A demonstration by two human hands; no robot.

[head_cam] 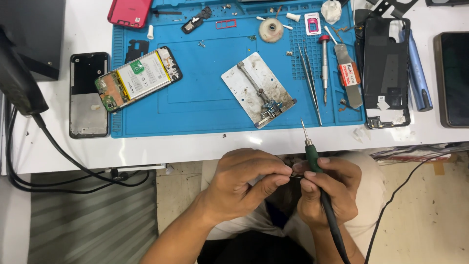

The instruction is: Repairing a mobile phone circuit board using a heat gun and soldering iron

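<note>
The right hand point(327, 188) grips a soldering iron point(312, 156), its tip just beyond the left hand point(244, 183), whose fingers point(278, 180) pinch a thin wire point(296, 177); a slip could burn them.

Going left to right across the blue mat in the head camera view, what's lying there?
Opened phone → metal holding plate → tweezers → screwdriver → flat prying blade.

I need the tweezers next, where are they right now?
In the head view, the tweezers lie on the right part of the blue mat, between the metal holder plate and the screwdriver.
</note>
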